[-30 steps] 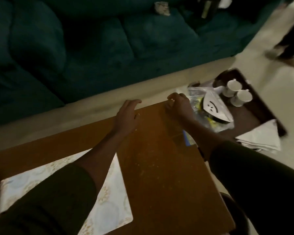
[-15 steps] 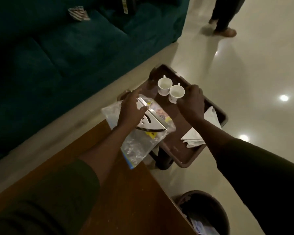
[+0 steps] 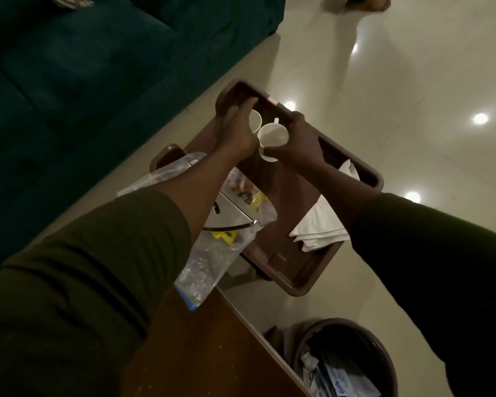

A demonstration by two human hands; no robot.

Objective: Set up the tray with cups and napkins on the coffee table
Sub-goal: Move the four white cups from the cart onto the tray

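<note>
We read it L to R. At the far L a dark teal sofa (image 3: 83, 81) runs beside the floor. The coffee table (image 3: 212, 348) shows only its near R corner, bare wood, under our L sleeve. A clear plastic bag (image 3: 212, 262) w/ a metal piece inside hangs over the tray's L edge and reaches down toward that table corner.

The tray (image 3: 298, 277) is brown, long axis running from near R up to far L; it sits beyond the table corner, not on the table, on some stand we can't make out.

The left hand (image 3: 236, 130) reaches over the far end of the tray, fingers curved around the L cup (image 3: 255, 121), thumb side covering most of it; whether it's truly gripped or just touched, we can't tell. Just beside it, the right hand (image 3: 299, 141) is wrapped on the R cup (image 3: 272, 136), which looks raised a bit off the tray floor, handle pointing away from us. The 2 cups are nearly touching, so both hands crowd the same far end.

Napkins (image 3: 321, 227), a white folded stack, lie at the tray's near R edge, under our R forearm, well apart from the cups.

Key relation, we judge: the table lies back toward us and L of the hands, so cups or tray must travel that way, and the L arm is nearer to it. A bin (image 3: 384, 351) sits on the floor at bottom R.
</note>
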